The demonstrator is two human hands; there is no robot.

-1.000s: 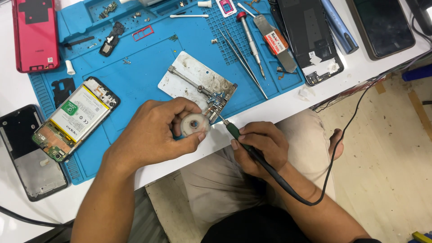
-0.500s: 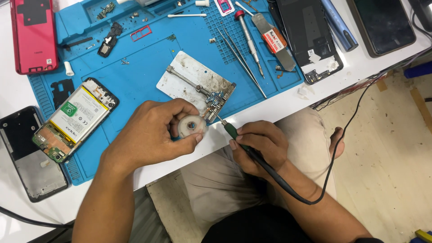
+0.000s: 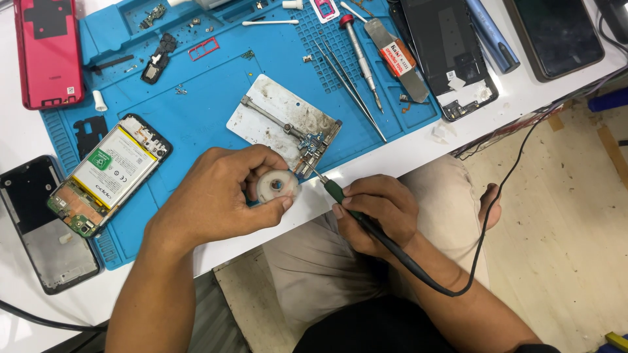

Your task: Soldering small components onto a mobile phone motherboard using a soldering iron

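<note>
My left hand (image 3: 226,193) grips a small white spool of solder wire (image 3: 277,186) at the front edge of the blue work mat (image 3: 216,111). My right hand (image 3: 376,212) holds a soldering iron (image 3: 347,202) with a green collar and a black handle; its cable runs back over my lap. The iron's tip touches a small circuit board (image 3: 311,145) clamped at the near corner of a worn metal holder plate (image 3: 281,121). The spool sits just left of that tip.
An opened phone with its battery showing (image 3: 108,173) lies left on the mat, a black phone frame (image 3: 39,222) beside it, a red back cover (image 3: 49,52) at the far left. Tweezers (image 3: 350,88), a screwdriver (image 3: 360,55), a dark phone (image 3: 445,55) and a tablet (image 3: 556,36) lie behind.
Both hands stay at the clamped board; the view has drifted slightly. The iron's tip remains on the small circuit board.
</note>
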